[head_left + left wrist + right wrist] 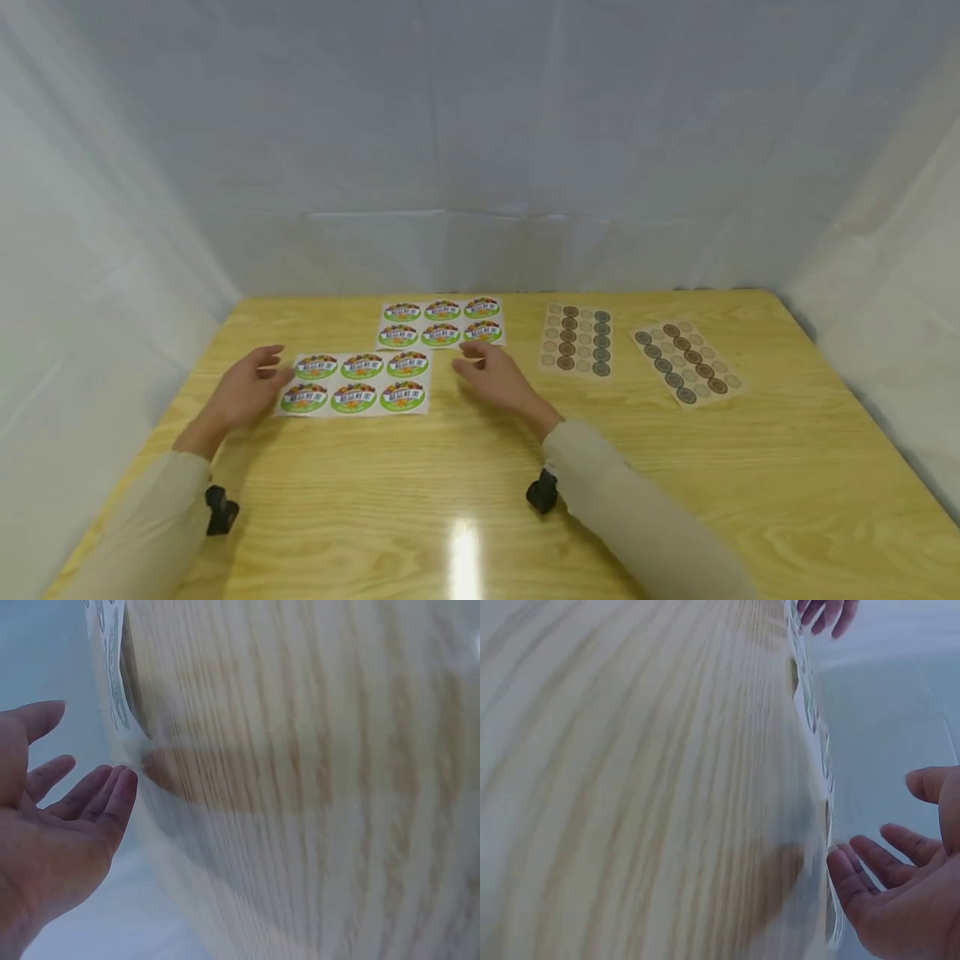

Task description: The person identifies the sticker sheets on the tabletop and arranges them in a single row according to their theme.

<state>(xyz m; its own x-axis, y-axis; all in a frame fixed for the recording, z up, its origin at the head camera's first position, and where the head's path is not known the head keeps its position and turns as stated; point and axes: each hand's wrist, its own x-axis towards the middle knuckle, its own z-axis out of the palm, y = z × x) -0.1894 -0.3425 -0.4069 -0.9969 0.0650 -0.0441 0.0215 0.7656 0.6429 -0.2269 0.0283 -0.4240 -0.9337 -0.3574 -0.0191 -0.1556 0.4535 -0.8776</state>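
"What is closest?"

"Two long beige cloth sleeves [142,533], reaching in from the bottom edge. The left grip [243,392] is released, its fingers relaxed beside the left edge of a white rectangular paper sheet with six oval green-edged labels [378,385]."

"Touching it?"

"Contact cannot be told; the left wrist view puts the fingertips close to a raised corner."

"And further right?"

"A matching white paper sheet of six oval labels [420,323] lies behind and rightward. Next comes the right grip [502,379], also grasping nothing, by that sheet's near right corner. Past it are two pale sheets of round brown and grey stickers, one nearly straight [576,340], one askew [688,362], all on the glossy yellow wooden surface [360,483]."

"What could go wrong?"

"The front sheet's edge seems curled, so a fingertip pushed in low could crease it. Both label sheets look loose and nearly meet; a careless sideways nudge would probably slide one over the other."
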